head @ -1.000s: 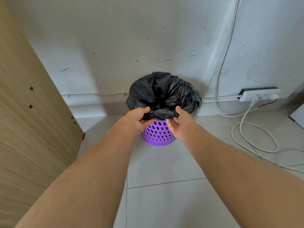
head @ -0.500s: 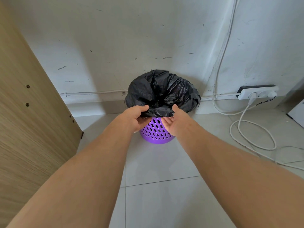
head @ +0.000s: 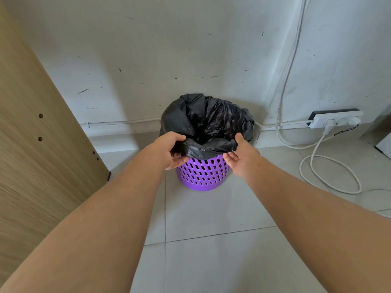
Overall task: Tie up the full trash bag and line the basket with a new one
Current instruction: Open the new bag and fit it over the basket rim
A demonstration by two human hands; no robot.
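Left hand [head: 169,150] gripping near rim of black trash bag [head: 208,121], fingers curled round it. Right hand [head: 239,154] pinching same rim. Bag lining purple perforated basket [head: 202,173] on tiled floor [head: 211,261], against far wall.

A scuffed white wall [head: 169,49] rises behind pale floor tiles [head: 211,261]. A wooden panel [head: 31,144] stands left. A white power strip [head: 336,119] sits right, its cable [head: 330,176] looped on the floor.
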